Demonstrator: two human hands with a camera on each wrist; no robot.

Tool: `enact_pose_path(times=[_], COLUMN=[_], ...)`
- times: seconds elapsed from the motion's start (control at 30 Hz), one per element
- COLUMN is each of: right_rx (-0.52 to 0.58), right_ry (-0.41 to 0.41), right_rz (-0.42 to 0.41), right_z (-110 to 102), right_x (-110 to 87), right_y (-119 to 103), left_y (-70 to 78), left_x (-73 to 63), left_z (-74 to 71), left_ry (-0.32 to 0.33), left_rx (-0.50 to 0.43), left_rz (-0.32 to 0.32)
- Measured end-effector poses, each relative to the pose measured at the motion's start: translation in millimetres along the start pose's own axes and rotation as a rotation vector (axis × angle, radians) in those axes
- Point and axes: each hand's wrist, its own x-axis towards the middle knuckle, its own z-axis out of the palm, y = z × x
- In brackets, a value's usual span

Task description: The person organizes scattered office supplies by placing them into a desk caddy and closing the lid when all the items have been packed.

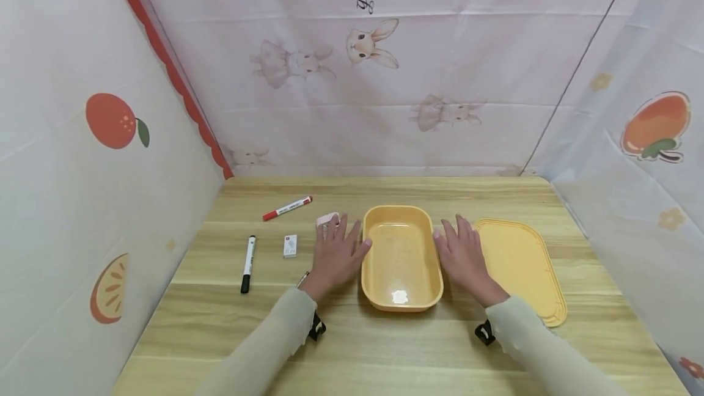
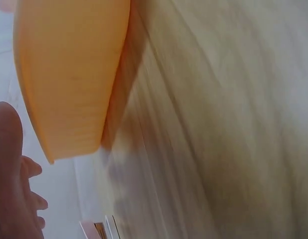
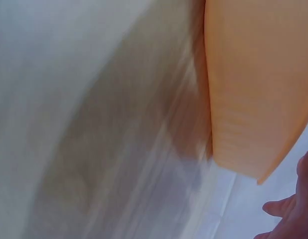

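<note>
A yellow plastic box point(image 1: 402, 308) without its lid stands upright on the table, between my two hands. My left hand point(image 1: 337, 261) is spread at its left side, the thumb tip over or against the rim. My right hand point(image 1: 462, 256) is at the right side, fingers extended, thumb close to the rim. Whether either thumb touches the box is not clear. Both wrist views show the box wall point(image 2: 69, 79) beside the hand. Partly hidden behind my left fingers is a small pale pink item point(image 1: 327, 219). The flat yellow lid point(image 1: 519, 267) lies right of my right hand.
Left of my left hand lie a red-capped marker point(image 1: 287, 208), a black-capped marker point(image 1: 249, 264) and a small white box point(image 1: 290, 246). A thin dark item point(image 1: 303, 278) shows partly beside the left wrist. Printed cloth walls point(image 1: 352, 139) enclose the wooden table point(image 1: 385, 365).
</note>
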Motion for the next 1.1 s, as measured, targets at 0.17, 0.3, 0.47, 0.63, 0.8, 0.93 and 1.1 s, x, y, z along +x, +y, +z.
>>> enact_pose_path(times=[0.17, 0.3, 0.47, 0.63, 0.8, 0.93, 1.1], right_rx=[0.002, 0.012, -0.011, -0.019, -0.061, -0.116, -0.167], right_ry=[-0.015, -0.040, -0.051, -0.075, -0.098, -0.104, -0.110], right_rz=[-0.007, -0.009, -0.023, -0.017, -0.009, -0.020, -0.035], right_z=[0, 1, 5, 9, 9, 7, 5], right_x=[-11.0, -16.1, -21.0, -24.4, -27.9, -30.9, -35.4], right_y=[-7, -12, -12, -10, -11, -13, -14], left_y=[4.9, 6.7, 7.9, 8.1, 9.4, 10.6, 13.4], left_x=[-7.0, -12.2, -16.5, -18.5, -21.2, -24.0, -28.5], left_z=[3.8, 4.7, 4.4, 7.0, 10.7, 12.7, 14.1], left_ry=[-0.013, -0.027, -0.056, -0.075, -0.065, -0.054, -0.047], left_rx=[-0.024, -0.039, -0.069, -0.075, -0.092, -0.105, -0.107], left_rz=[-0.006, -0.007, -0.008, -0.019, -0.037, -0.044, -0.054])
